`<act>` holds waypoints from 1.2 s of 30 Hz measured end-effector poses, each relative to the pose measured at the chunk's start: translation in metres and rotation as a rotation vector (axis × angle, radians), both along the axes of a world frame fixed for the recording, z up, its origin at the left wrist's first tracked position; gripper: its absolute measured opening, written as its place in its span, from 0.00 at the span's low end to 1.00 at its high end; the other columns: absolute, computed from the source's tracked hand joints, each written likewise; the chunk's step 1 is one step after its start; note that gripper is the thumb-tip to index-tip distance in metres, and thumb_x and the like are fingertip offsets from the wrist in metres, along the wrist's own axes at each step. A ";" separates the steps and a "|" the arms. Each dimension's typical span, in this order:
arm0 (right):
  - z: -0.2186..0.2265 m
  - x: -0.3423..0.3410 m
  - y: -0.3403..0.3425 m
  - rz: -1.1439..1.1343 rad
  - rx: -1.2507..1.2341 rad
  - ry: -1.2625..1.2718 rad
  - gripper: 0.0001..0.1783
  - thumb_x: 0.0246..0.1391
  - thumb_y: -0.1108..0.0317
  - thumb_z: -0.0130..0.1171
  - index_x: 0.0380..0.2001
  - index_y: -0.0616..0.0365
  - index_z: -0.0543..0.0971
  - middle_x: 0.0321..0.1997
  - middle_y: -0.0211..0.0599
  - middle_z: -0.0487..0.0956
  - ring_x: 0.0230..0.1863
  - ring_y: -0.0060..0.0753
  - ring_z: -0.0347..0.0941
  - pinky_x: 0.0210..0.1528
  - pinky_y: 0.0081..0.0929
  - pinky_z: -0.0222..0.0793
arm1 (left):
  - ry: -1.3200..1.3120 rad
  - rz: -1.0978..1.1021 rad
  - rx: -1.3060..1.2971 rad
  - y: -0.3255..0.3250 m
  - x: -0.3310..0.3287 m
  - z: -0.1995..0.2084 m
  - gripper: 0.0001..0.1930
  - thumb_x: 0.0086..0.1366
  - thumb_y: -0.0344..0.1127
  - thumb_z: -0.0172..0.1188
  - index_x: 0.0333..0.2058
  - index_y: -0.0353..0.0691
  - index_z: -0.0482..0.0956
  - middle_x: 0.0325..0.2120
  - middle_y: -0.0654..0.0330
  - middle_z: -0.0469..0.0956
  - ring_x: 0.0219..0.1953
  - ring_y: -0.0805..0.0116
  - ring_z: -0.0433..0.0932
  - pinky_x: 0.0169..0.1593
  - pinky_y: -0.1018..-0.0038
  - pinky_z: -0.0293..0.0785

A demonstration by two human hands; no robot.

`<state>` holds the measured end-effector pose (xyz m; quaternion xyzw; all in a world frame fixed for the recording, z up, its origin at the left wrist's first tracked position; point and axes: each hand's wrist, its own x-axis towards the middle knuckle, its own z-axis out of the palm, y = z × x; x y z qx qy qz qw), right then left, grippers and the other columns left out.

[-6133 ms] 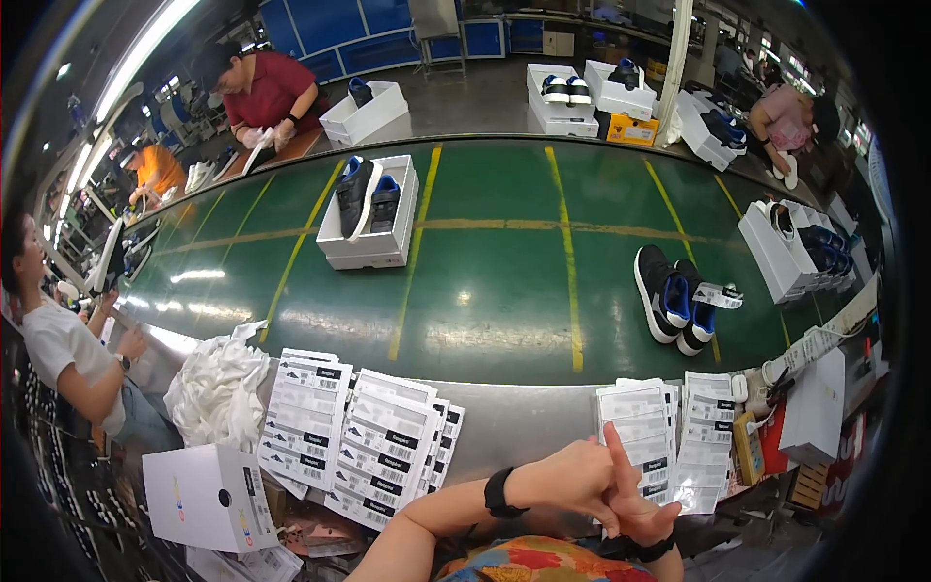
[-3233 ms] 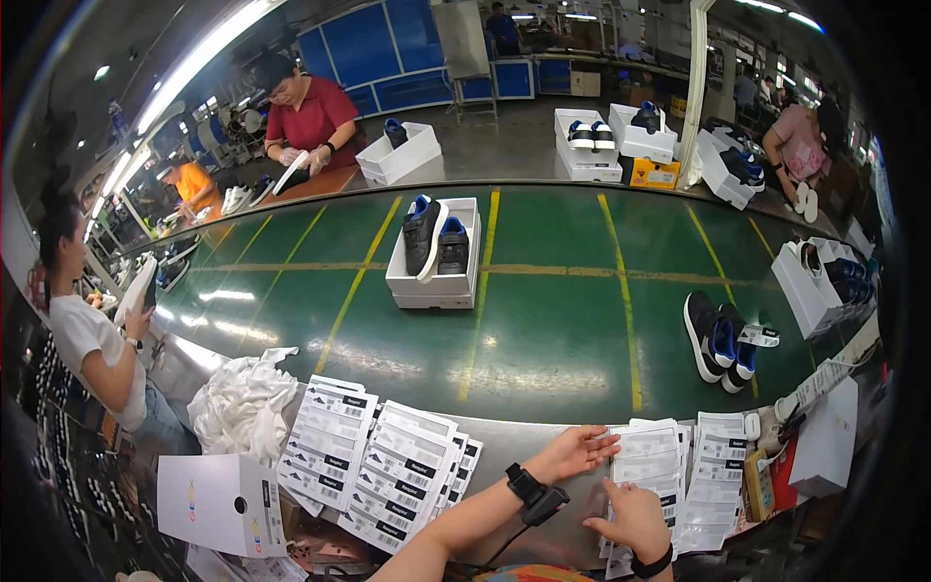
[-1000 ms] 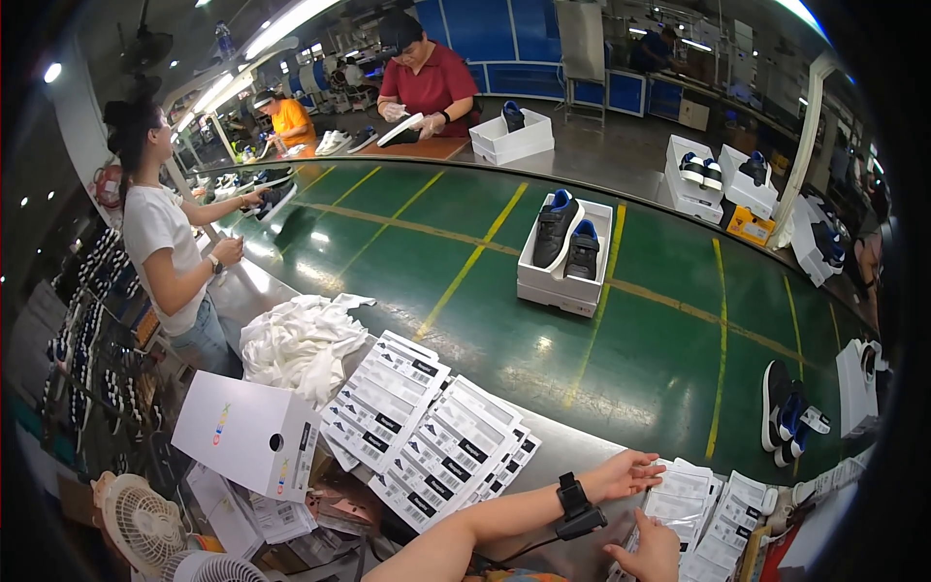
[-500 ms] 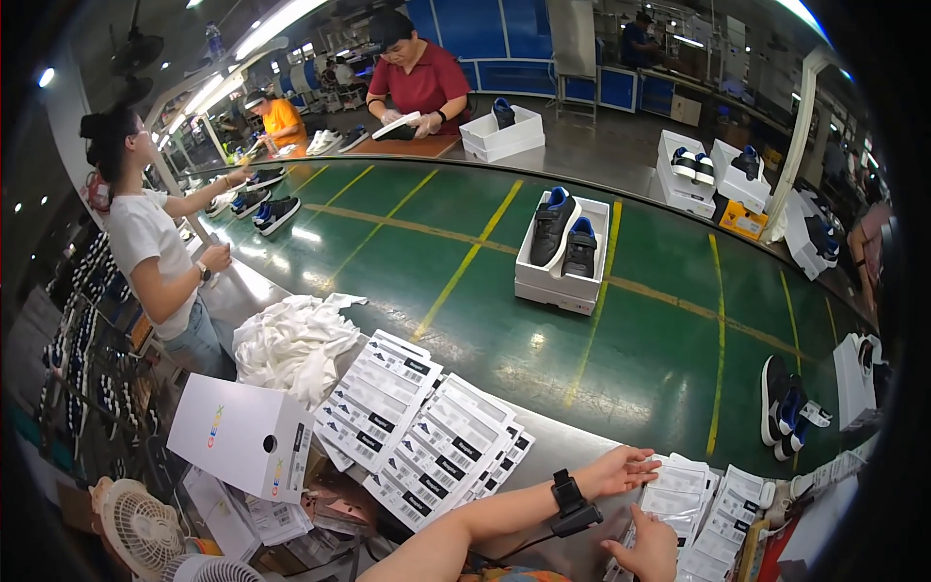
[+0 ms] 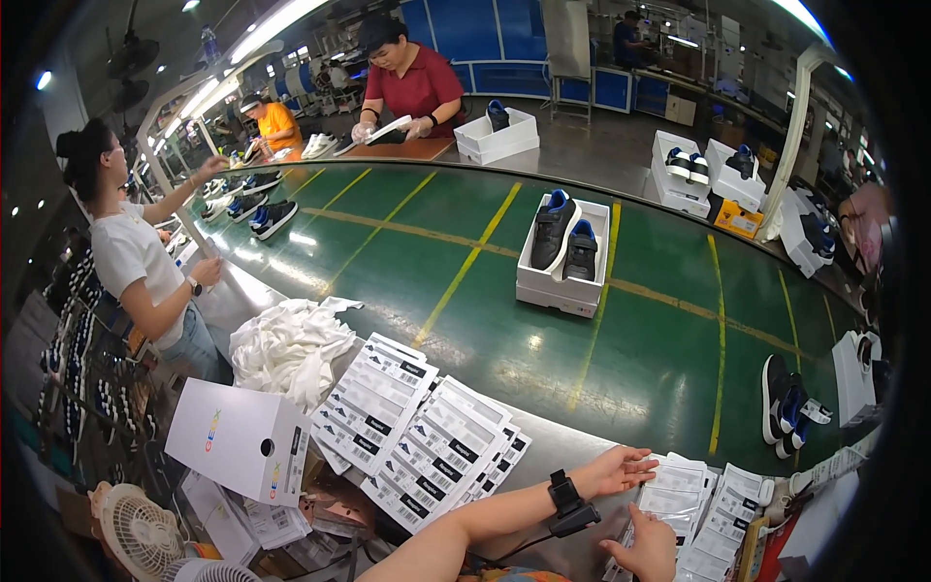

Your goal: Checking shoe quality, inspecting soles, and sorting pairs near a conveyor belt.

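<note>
My left hand [image 5: 613, 469], with a black band on the wrist, lies flat and open on the grey bench edge, fingertips touching the fanned white label sheets [image 5: 713, 504] at the lower right. My right hand [image 5: 644, 550] rests on the lower end of those same sheets; whether it grips one I cannot tell. A second, larger fan of white label sheets [image 5: 412, 432] lies to the left of my arm. Beyond the bench runs a green conveyor belt [image 5: 465, 281] carrying an open white shoebox with a pair of black and blue shoes [image 5: 565, 254].
A closed white shoebox [image 5: 238, 438] and a heap of white tissue paper [image 5: 291, 344] sit at the left. A loose pair of dark shoes [image 5: 787, 404] lies on the belt at right. Workers stand at the left [image 5: 136, 267] and far side [image 5: 412, 82]. A small fan [image 5: 141, 529] is at the lower left.
Over six seconds the view swung left and the boxed shoes travelled along the belt. My hands moved from raised together down onto the label sheets. In the last half second little changed.
</note>
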<state>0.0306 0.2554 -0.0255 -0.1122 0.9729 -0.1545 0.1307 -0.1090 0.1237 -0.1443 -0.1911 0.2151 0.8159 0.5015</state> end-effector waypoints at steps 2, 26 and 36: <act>0.000 0.000 0.000 0.003 0.006 -0.003 0.38 0.42 0.50 0.71 0.55 0.58 0.74 0.32 0.53 0.79 0.35 0.56 0.76 0.39 0.45 0.72 | 0.000 0.002 0.002 0.000 0.000 -0.001 0.20 0.68 0.39 0.50 0.58 0.47 0.67 0.54 0.59 0.77 0.54 0.62 0.77 0.39 0.78 0.69; -0.011 -0.001 0.000 -0.022 0.002 0.057 0.46 0.33 0.43 0.71 0.53 0.64 0.76 0.34 0.62 0.80 0.36 0.60 0.79 0.39 0.45 0.75 | 0.014 -0.010 0.026 -0.010 0.000 0.004 0.17 0.68 0.36 0.54 0.54 0.45 0.67 0.58 0.57 0.74 0.60 0.60 0.73 0.39 0.77 0.69; -0.013 -0.001 0.000 0.007 -0.024 0.044 0.44 0.35 0.44 0.71 0.51 0.66 0.75 0.31 0.55 0.80 0.35 0.55 0.78 0.35 0.44 0.71 | 0.017 -0.006 0.027 -0.012 0.000 0.000 0.14 0.68 0.36 0.53 0.51 0.45 0.70 0.58 0.56 0.74 0.59 0.59 0.74 0.42 0.77 0.70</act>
